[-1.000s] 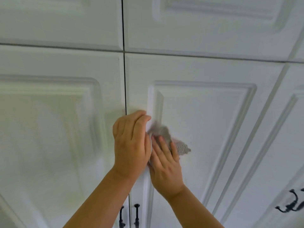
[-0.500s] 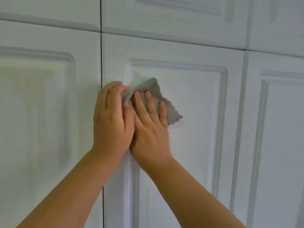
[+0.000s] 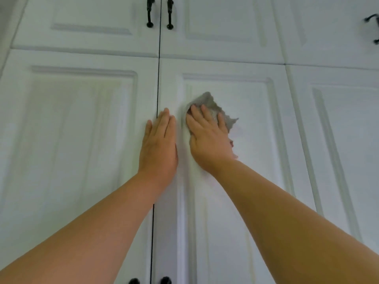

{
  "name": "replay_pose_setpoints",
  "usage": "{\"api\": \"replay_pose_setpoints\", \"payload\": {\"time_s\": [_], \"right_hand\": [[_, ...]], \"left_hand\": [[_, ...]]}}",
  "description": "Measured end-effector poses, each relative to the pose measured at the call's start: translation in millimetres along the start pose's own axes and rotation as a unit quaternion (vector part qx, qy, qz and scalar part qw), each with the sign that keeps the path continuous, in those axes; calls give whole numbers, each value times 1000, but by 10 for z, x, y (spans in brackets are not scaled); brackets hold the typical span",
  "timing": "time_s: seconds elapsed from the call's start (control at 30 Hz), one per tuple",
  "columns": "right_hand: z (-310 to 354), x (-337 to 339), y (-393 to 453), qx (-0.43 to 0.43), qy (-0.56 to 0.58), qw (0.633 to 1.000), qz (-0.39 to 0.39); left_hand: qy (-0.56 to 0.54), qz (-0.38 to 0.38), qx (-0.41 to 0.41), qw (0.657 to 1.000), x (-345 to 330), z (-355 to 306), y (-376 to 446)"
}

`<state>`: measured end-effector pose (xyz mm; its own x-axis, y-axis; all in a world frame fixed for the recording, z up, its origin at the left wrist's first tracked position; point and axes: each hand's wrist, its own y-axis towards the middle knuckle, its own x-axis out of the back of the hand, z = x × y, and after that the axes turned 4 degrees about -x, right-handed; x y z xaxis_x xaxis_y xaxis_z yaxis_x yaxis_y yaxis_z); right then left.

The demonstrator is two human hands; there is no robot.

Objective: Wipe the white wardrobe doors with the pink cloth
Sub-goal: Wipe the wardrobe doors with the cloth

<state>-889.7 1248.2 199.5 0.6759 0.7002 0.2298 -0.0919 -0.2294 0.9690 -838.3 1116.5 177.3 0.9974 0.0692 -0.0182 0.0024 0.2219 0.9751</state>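
The cloth (image 3: pixel 207 101) looks greyish-pink here and lies crumpled against the raised panel of the middle white wardrobe door (image 3: pixel 235 201). My right hand (image 3: pixel 209 138) presses it flat to the door with straight fingers; most of the cloth is hidden under the palm. My left hand (image 3: pixel 159 148) lies flat with straight fingers on the door's left frame, beside the dark gap between two doors, and does not touch the cloth.
Another tall door (image 3: pixel 71 150) stands on the left and a third door (image 3: pixel 338 160) on the right. Upper cupboard doors (image 3: pixel 225 27) carry black handles (image 3: pixel 150 12) near the top edge. More black knobs (image 3: pixel 165 280) show at the bottom.
The view has tilted upward, bringing the upper handles into sight. My left hand has come off the cloth and now lies flat beside it. My right hand still presses the cloth.
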Motion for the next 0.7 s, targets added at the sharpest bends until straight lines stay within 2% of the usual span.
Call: {"api": "replay_pose_setpoints", "payload": {"time_s": [0.07, 0.17, 0.23, 0.37, 0.43, 0.5, 0.6, 0.7], "right_hand": [[159, -174, -377, 28, -3, 999, -26], [152, -289, -709, 53, -9, 998, -23], [50, -189, -407, 60, -36, 998, 0], [86, 50, 468, -45, -39, 998, 12], [181, 39, 549, -59, -39, 997, 9], [209, -78, 307, -46, -22, 999, -7], [174, -234, -491, 6, -12, 1000, -26], [24, -277, -985, 77, -38, 996, 33]], "left_hand": [[29, -2, 9, 1000, -4, -7, -53], [49, -8, 17, 999, -32, -14, -21], [48, -27, 19, 998, -35, -4, -2], [61, -39, -4, 997, -66, 8, -17], [62, -40, -2, 997, -69, 23, -21], [55, -38, 8, 998, -53, 27, -19], [72, -10, 20, 997, 9, 5, -12], [102, 18, 16, 994, 84, -28, 2]]}}
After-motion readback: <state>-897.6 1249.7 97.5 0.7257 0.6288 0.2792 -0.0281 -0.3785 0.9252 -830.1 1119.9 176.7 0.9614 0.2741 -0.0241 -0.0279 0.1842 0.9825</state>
